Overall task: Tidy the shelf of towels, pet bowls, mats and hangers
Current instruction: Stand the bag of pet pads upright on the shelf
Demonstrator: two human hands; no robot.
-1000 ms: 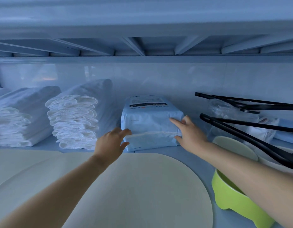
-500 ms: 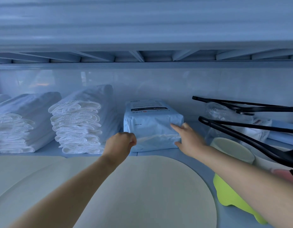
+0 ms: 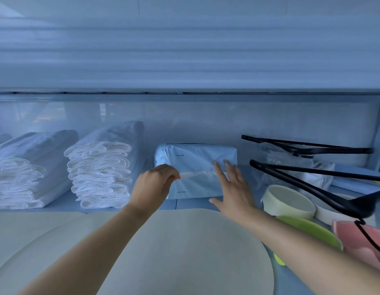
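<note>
Just one head cam here, wide-angle, facing straight into the shelf from its front edge. Pretty close up.

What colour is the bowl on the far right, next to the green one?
Pink. The bowl shows best in the head view.
</note>
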